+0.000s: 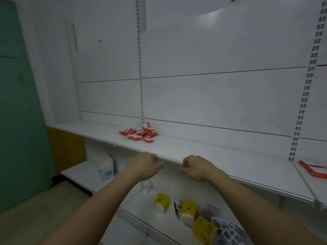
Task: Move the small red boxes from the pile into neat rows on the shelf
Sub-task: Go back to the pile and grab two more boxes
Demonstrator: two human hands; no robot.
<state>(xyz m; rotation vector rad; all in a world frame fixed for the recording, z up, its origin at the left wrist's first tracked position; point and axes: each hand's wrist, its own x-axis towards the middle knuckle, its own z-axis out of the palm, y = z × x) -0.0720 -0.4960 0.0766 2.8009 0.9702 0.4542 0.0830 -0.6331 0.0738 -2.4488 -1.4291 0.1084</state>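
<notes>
At the shelf point(194, 147) front edge, left hand point(141, 165) and right hand point(196, 167) hovered loosely curled, holding nothing; red boxes point(139, 134) lay piled behind.

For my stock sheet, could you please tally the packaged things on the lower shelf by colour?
Yellow packs: 3
White jug-like container: 1
Clear container, blurred: 1
Black-and-white sheets: too blurred to count
Total countable: 5
</notes>
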